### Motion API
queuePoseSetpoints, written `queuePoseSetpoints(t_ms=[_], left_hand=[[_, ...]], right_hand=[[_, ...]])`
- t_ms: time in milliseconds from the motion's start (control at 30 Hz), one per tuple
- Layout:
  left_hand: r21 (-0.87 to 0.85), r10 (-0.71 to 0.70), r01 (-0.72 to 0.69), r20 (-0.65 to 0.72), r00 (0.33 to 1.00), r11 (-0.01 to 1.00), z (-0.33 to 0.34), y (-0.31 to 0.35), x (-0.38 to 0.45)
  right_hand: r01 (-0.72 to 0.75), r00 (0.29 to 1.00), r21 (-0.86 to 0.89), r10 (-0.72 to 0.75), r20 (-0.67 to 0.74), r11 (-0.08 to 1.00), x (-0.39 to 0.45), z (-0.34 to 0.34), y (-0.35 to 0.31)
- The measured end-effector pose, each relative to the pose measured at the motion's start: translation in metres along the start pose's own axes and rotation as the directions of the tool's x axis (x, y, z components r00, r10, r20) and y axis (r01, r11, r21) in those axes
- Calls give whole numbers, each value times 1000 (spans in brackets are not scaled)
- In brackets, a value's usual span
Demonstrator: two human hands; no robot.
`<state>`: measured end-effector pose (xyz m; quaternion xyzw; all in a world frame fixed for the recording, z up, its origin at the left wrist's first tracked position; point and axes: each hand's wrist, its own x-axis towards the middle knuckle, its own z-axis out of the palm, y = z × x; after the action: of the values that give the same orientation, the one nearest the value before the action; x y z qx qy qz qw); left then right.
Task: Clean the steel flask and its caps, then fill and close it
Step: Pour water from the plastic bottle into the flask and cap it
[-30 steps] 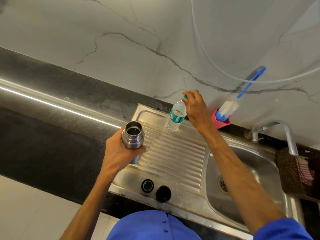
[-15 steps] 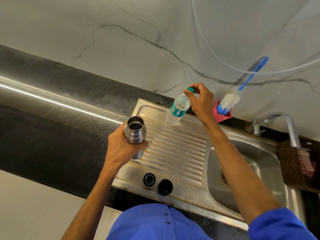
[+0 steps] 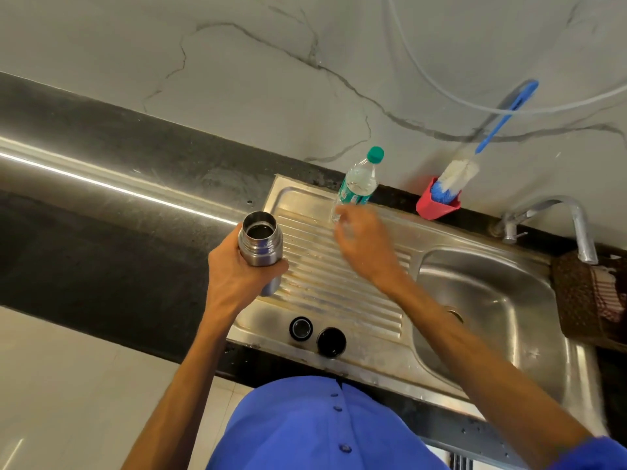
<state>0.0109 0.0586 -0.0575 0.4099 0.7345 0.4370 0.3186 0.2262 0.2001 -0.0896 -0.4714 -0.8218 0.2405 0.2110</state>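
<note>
Gripping steel flask point(image 3: 260, 244) in left hand point(image 3: 237, 276) fingers | right hand point(image 3: 364, 245) blurred, fingers' state unclear, beside water bottle point(image 3: 356, 186)

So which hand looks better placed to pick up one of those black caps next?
Probably the right hand: it holds nothing and hovers over the drainboard, while the left hand grips the open steel flask. The two black caps sit near the front edge.
</note>
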Motion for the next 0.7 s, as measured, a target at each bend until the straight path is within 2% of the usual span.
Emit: queuePoseSetpoints(t_ms=[33, 67, 100, 200, 267, 367, 433, 500, 600, 700], left_hand=[[-2, 0, 0, -10, 1000, 1000, -3, -1, -3], [-7, -3, 3, -18, 1000, 1000, -5, -2, -5], [-8, -7, 7, -25, 1000, 1000, -9, -4, -9], [-6, -14, 14, -55, 998, 1000, -18, -8, -18], [0, -17, 17, -72, 997, 1000, -23, -10, -26], [1, -34, 34, -84, 996, 999, -30, -13, -37], [7, -40, 41, -89, 995, 999, -34, -15, -45], [13, -44, 46, -96, 994, 999, -37, -18, -52], [12, -45, 47, -104, 994, 999, -39, -20, -61], [14, -37, 39, -100, 994, 999, -38, -20, -67]], right_hand=[[61, 968, -34, -51, 246, 998, -20, 15, -2], [143, 892, -84, -92, 443, 986, -37, 29, -3], [228, 812, -126, -117, 571, 966, -54, 43, -5], [433, 641, -214, -132, 756, 876, -90, 75, -11], [556, 589, -259, -154, 794, 790, -104, 91, -16], [646, 590, -334, -170, 789, 687, -104, 101, -22], [648, 607, -341, -192, 771, 681, -102, 107, -24], [616, 638, -313, -225, 736, 723, -101, 112, -23], [467, 687, -200, -210, 696, 861, -97, 113, -19], [135, 811, 9, -115, 574, 991, -92, 96, -19]])
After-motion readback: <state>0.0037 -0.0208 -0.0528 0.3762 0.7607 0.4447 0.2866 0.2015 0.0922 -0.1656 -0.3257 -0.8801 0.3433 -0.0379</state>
